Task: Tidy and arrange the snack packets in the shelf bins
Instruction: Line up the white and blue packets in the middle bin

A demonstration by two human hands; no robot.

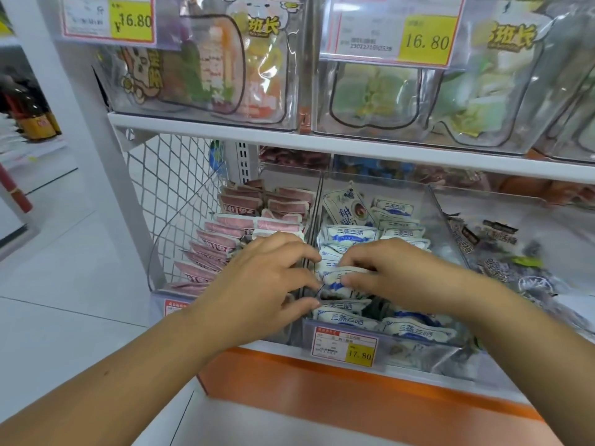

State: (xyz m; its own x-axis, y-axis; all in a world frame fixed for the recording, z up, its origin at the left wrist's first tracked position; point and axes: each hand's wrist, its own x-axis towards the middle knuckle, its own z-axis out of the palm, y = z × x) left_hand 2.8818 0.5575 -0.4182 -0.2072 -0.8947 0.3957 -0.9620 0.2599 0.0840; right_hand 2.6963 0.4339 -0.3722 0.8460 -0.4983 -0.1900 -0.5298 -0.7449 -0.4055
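Several white and blue snack packets [349, 235] fill the middle clear bin [383, 341] on the lower shelf. My right hand [399, 272] grips a small bunch of these packets [338, 280] near the bin's front left, fingers curled over them. My left hand [270, 281] reaches across the divider between the bins, and its fingertips pinch the left end of the same bunch. Pink packets [225, 230] stand in rows in the left bin [157, 289]. Dark grey packets [492, 249] lie loose in the right bin [450, 214].
A white shelf board [322, 144] runs just above the bins, carrying clear bins of larger pouches [231, 59] with yellow price tags. A wire mesh panel [167, 185] closes the shelf's left side. An orange base strip [322, 381] lies below the bins. White floor tiles spread to the left.
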